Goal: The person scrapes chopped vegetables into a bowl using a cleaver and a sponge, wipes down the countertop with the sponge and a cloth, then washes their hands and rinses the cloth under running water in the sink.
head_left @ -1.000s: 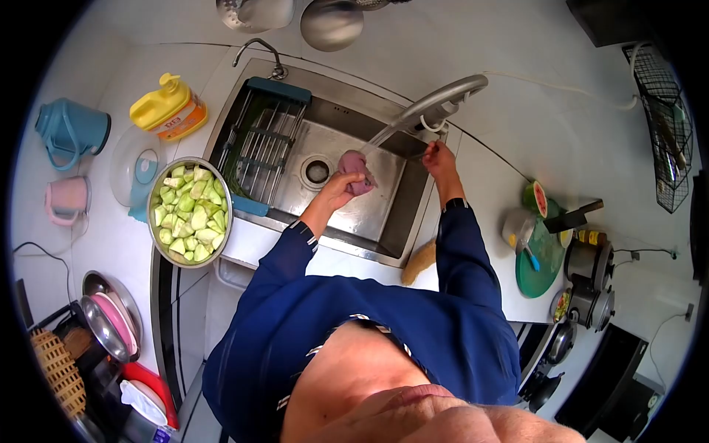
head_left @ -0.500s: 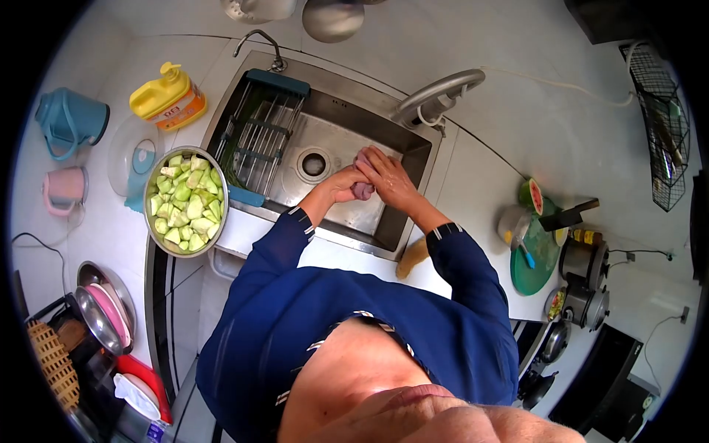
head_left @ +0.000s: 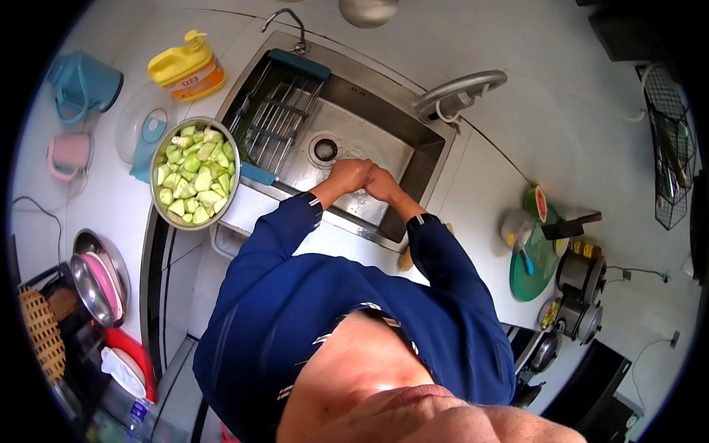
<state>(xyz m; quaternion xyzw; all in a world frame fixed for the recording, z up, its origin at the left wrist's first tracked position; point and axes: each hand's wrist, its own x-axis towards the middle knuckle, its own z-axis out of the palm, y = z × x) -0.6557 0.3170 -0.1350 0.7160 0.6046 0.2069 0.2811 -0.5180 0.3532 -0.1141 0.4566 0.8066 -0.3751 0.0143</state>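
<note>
Over the steel sink [head_left: 402, 140], my left hand [head_left: 348, 176] and my right hand [head_left: 382, 183] are closed in fists, pressed together. The wadded pinkish-purple cloth seen between them a moment earlier is now almost wholly hidden by the fingers. Water shows on the sink floor just beyond the hands, near the drain [head_left: 325, 150]. To the left of my left hand, a metal drying rack [head_left: 277, 122] with teal ends spans the sink. Past it, a steel bowl [head_left: 157, 193] full of cut pale-green vegetable chunks [head_left: 196, 173] stands at the counter's edge.
A curved faucet [head_left: 461, 85] rises at the sink's right rear; a thinner tap [head_left: 284, 15] stands at the left rear. On the left are a yellow pump bottle [head_left: 188, 68] and a blue kettle [head_left: 85, 85]. A green cutting board [head_left: 528, 277], cleaver [head_left: 569, 227] and cut watermelon [head_left: 537, 203] lie right.
Both hands have closed into fists round the cloth, which was plainly visible before. The right hand has come down from on top of it. The view has shifted slightly.
</note>
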